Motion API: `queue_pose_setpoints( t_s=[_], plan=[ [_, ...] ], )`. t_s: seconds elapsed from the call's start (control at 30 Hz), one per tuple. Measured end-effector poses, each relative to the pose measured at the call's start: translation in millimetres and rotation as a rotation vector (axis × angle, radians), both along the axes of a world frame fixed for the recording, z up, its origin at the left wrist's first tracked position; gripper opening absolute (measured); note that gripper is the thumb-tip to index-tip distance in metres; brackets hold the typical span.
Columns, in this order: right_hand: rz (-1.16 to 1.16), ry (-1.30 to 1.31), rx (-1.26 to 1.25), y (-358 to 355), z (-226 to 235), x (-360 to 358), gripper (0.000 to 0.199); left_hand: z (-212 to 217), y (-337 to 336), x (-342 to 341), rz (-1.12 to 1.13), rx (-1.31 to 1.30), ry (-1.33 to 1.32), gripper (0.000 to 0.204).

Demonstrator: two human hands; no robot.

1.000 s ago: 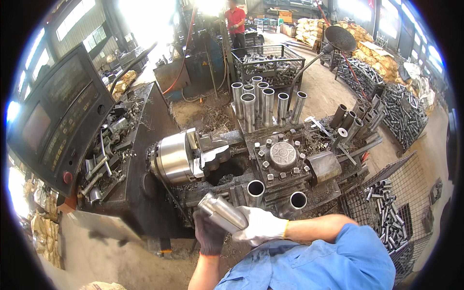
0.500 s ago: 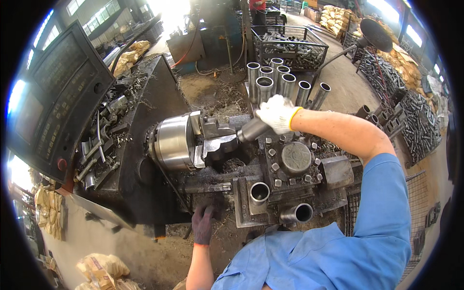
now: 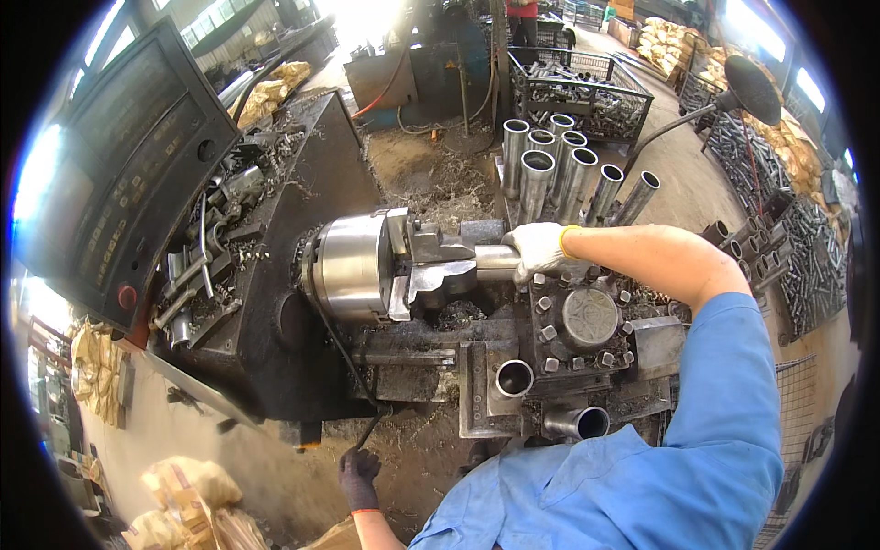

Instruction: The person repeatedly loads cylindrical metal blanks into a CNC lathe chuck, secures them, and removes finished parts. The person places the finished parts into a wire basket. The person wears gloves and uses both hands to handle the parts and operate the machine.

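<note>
The white-gloved right hand (image 3: 541, 252) grips the short grey steel tube (image 3: 495, 261) seated in the silvery lathe chuck (image 3: 353, 266), the dark-gloved left hand (image 3: 357, 477) hangs loosely curled below; a crooked seating risks wobble.

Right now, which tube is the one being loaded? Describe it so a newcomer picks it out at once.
Start at the big round silver chuck on the lathe's dark body. A short metal tube lies level out of its jaws toward the tool post, with the right hand in a white glove wrapped around its far end. Unlike the tubes standing upright behind, it lies horizontal and is held.
</note>
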State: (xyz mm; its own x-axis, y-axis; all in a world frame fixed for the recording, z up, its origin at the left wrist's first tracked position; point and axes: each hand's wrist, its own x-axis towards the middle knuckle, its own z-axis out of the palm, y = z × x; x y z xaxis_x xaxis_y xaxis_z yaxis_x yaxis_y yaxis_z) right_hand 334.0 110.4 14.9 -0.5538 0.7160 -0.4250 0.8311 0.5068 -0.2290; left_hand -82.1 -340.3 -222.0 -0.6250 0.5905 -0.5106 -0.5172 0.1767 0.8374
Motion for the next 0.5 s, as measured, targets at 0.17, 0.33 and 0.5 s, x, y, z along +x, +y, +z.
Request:
queue_pose_setpoints(
  t_s=[0.17,0.33,0.5],
  plan=[
    [0.037,0.116,0.011,-1,7,-10,0.087,-7,-3,-57,0.310,0.043,-0.044,0.034],
    [0.025,-0.158,-0.095,9,11,-5,0.059,10,4,-90,0.211,0.236,-0.245,0.052],
    [0.013,0.219,0.065,6,-6,-29,0.069,48,12,-93,0.156,0.111,-0.377,0.051]
  ],
)
